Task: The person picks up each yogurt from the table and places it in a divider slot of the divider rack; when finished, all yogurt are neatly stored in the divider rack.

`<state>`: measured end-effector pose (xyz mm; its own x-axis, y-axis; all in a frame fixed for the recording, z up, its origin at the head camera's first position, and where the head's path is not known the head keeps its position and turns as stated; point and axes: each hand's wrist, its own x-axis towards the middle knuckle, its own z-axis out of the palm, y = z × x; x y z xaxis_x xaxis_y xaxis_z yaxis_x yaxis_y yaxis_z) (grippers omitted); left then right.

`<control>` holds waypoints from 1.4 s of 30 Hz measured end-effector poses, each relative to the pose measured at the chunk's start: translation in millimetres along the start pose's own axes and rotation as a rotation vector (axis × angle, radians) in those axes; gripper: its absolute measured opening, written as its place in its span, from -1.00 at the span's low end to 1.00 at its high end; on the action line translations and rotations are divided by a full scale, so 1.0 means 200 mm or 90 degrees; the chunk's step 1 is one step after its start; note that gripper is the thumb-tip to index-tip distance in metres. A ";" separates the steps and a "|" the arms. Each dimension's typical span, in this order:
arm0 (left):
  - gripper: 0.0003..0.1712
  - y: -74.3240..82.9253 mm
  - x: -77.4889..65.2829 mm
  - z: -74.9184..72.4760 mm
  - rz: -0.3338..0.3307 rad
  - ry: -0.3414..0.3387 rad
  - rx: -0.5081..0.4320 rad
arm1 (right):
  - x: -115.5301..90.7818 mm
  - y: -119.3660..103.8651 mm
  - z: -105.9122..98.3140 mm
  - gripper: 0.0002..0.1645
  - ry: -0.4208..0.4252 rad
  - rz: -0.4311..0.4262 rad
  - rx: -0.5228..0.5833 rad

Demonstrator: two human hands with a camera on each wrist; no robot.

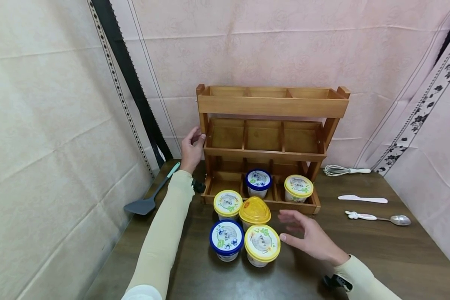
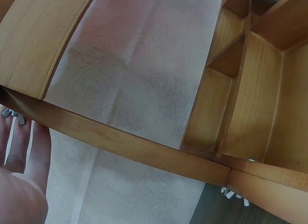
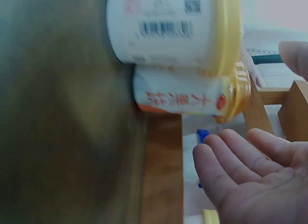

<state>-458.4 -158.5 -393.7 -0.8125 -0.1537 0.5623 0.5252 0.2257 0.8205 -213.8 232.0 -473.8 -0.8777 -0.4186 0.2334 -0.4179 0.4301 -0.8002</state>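
My left hand (image 1: 193, 150) is at the left post of a three-tier wooden rack (image 1: 273, 107). In the left wrist view, its extended fingers (image 2: 38, 151) lie beside the post, by a metal wing nut (image 2: 13, 115). My right hand (image 1: 315, 239) hovers with spread, relaxed fingers just right of the tubs and holds nothing. Nearest to it are a yellow-lidded tub (image 1: 262, 243) and a tub with a domed orange-yellow lid (image 1: 255, 210). Beside these stand a blue-lidded tub (image 1: 226, 238) and another yellow-lidded tub (image 1: 228, 203). On the bottom tier sit a blue-lidded tub (image 1: 258, 181) and a yellow-lidded tub (image 1: 298, 188).
A grey spatula with a teal handle (image 1: 150, 199) lies left of my left forearm. To the right of the rack lie a whisk (image 1: 346, 170), a white knife (image 1: 363, 199) and a spoon (image 1: 378, 217). Patterned cloth (image 1: 285, 46) hangs behind the dark table (image 1: 303, 283).
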 end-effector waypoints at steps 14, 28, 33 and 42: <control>-0.54 -0.01 0.01 0.01 0.001 0.011 0.006 | -0.08 -0.01 0.17 -0.07 -0.094 0.016 0.070; -0.51 0.01 0.00 0.00 -0.010 -0.001 -0.002 | -0.06 -0.03 0.22 0.06 -0.094 0.036 0.052; -0.52 0.00 0.00 0.00 0.000 0.005 -0.011 | -0.07 -0.05 0.21 0.04 -0.092 0.022 0.054; -0.53 -0.02 0.00 0.01 0.001 0.006 -0.005 | -0.09 -0.11 0.16 0.00 -0.085 -0.011 0.038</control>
<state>-460.8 -158.2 -396.7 -0.8093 -0.1627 0.5645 0.5284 0.2183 0.8205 -182.0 204.6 -477.4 -0.8296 -0.5301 0.1757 -0.4154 0.3754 -0.8286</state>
